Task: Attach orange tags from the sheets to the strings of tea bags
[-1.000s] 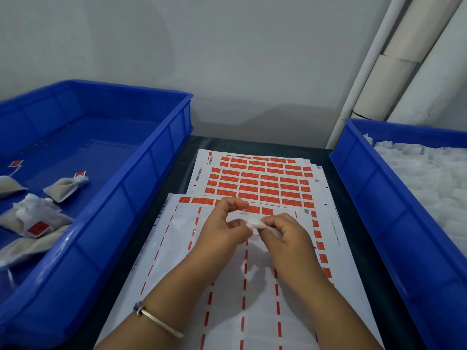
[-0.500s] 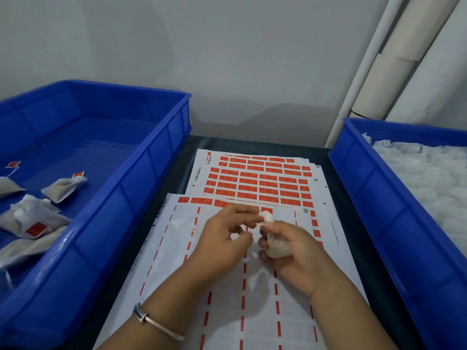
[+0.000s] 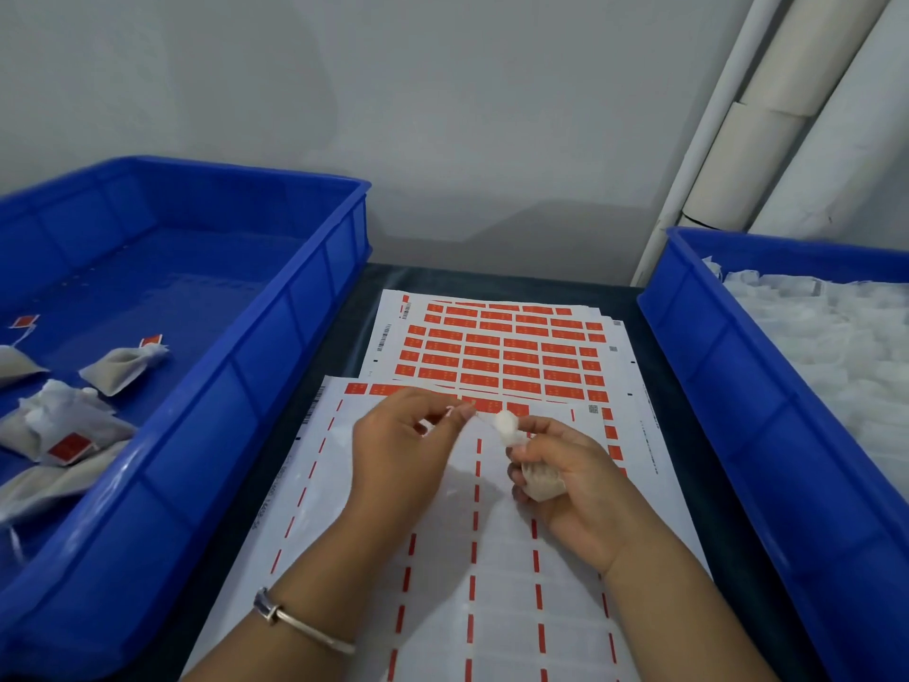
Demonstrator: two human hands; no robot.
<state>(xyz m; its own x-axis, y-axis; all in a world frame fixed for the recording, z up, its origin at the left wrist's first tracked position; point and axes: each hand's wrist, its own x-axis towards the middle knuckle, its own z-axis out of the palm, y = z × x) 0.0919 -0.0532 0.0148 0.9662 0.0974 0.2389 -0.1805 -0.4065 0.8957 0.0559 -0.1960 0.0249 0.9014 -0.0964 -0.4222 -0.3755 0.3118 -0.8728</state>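
**String drawn from a tea bag, ready for tagging**

Seen from above, the person's right hand (image 3: pixel 580 489) curls around a small tea bag (image 3: pixel 538 479), its white gathered top (image 3: pixel 506 425) poking out above the fingers. The left hand (image 3: pixel 403 450) pinches the thin string (image 3: pixel 484 419) just beside it, over a mostly stripped tag sheet (image 3: pixel 492 583). A fuller sheet of orange tags (image 3: pixel 497 351) lies beyond, between a blue bin of finished bags (image 3: pixel 275 337) and a blue bin of untagged bags (image 3: pixel 728 366). The fine string could likely slip from the pinch, or a hard tug might tear the bag's neck

white pipes (image 3: pixel 767 140), grey wall (image 3: pixel 393 91), silver bracelet (image 3: pixel 295 622)
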